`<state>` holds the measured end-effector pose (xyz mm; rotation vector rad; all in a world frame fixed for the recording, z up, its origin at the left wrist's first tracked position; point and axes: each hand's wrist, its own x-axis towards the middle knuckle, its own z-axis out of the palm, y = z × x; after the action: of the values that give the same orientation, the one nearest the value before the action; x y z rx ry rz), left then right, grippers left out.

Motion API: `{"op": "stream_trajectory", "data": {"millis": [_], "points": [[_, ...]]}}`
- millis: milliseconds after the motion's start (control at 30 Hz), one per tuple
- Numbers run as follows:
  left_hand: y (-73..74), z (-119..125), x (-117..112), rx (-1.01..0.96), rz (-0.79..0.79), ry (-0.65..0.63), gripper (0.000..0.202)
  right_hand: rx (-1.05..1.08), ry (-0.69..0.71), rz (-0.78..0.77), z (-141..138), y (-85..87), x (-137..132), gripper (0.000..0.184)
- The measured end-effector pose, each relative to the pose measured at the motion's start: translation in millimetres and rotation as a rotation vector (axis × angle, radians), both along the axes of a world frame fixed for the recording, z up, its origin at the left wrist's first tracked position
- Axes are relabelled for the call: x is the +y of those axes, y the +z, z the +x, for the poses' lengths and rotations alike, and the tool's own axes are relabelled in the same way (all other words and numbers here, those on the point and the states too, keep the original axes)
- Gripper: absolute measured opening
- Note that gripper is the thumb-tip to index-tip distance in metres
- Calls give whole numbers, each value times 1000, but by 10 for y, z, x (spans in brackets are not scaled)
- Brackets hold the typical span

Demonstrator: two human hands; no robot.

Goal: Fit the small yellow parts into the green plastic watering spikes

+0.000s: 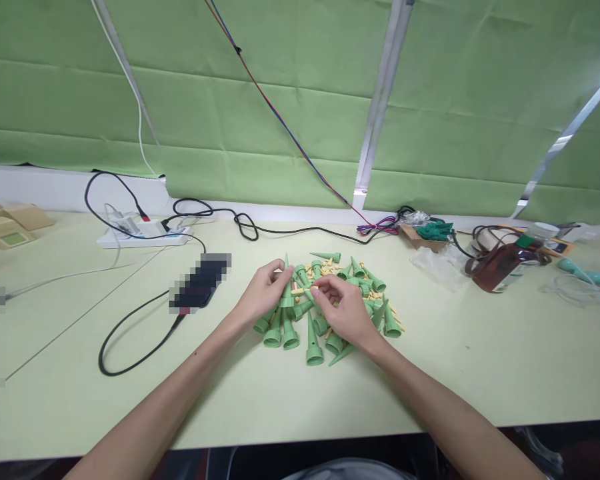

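Between the fingers of my left hand [266,288] is a green plastic cone spike [287,293], its tip pointing up and away. My right hand [344,308] pinches a small yellow peg [300,291] sideways, its end close to the cone's side. Whether the peg touches the cone or enters it, I cannot tell. Around and below both hands lies a loose pile of green cone spikes [314,343], some upright on their wide ends and some on their sides. Several yellow pegs [375,295] are scattered among and behind them.
Left of the pile lies a pixelated phone [200,283] on a black cable. Behind it is a white power strip [145,235]. Cardboard pieces [10,223] sit far left. To the right are a plastic bag [437,267], green gloves [434,231] and a brown bottle [497,267].
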<state>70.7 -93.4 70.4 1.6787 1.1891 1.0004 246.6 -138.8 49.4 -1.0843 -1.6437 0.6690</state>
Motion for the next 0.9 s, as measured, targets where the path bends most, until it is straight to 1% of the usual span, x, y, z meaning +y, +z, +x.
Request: {"op": "stream_trajectory", "data": {"millis": [233,600,900], "points": [[5,8,-16,-4,-9,-13,38,-9,25,-11,9,-24,7,16],[-37,12,-13,-6,-40,-48,38,-11,74,-36,4,-43,15,17],[-44,2,-25,-41,-91,-139,39,-27,80,-35,10,-49,25,15]]}}
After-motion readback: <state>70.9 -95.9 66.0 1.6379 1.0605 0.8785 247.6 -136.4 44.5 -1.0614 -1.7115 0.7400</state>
